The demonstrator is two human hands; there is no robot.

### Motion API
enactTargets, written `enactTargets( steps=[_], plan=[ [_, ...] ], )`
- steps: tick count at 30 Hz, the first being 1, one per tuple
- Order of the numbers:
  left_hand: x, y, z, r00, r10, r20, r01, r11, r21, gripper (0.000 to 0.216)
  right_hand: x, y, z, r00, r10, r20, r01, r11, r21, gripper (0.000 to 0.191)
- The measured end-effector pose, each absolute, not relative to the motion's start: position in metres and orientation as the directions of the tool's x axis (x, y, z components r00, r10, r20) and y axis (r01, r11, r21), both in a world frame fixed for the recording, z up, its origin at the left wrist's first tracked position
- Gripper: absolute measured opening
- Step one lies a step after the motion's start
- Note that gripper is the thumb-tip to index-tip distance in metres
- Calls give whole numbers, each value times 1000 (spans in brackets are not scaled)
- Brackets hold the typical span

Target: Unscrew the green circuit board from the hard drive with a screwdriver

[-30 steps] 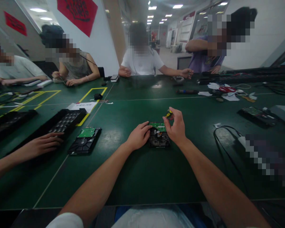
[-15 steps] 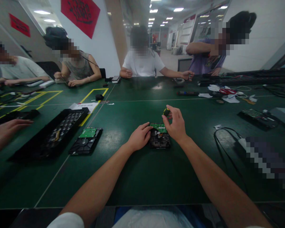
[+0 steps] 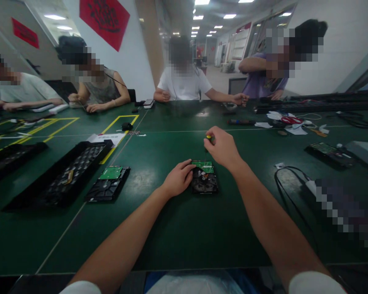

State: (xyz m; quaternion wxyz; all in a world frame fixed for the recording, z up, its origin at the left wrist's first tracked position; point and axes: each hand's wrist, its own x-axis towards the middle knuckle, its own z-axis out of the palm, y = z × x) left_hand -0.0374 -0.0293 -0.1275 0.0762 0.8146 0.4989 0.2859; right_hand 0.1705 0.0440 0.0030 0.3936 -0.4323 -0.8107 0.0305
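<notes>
A hard drive [image 3: 205, 179] with a green circuit board lies face-up on the green table [image 3: 184, 228] in front of me. My left hand [image 3: 178, 179] rests against its left edge, fingers curled on it. My right hand [image 3: 222, 148] is raised just above the far end of the drive, fingers pinched round a small screwdriver [image 3: 208, 139] with a yellow and black handle that points down at the board.
A second hard drive [image 3: 107, 184] lies to the left beside a long black tray [image 3: 61, 173]. Cables [image 3: 290, 179] and a power strip sit at the right. Several people sit around the far side of the table. Yellow tape [image 3: 119, 122] marks zones.
My right hand has lifted and shifted left with the screwdriver, turning it upright over the far end of the drive. The neighbour's hand at the left has withdrawn out of view.
</notes>
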Motion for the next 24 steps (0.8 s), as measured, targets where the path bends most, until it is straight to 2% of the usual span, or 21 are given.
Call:
enactTargets(
  steps=[4,14,21,24],
  plan=[
    [-37,-29,-127,333,858,391,770,-487,413,39,175,51,12,-409,737,538,718,624,-309,4],
    [-38,-29,-128,341,854,393,763,-496,415,40,191,52,19,-462,729,505,711,645,-280,25],
    [-38,-30,-126,341,857,387,761,-493,421,40,190,46,24,-441,758,481,678,632,-375,13],
    [-38,-31,-125,342,857,386,762,-493,420,40,187,47,21,-385,766,514,714,601,-360,19]
  ],
)
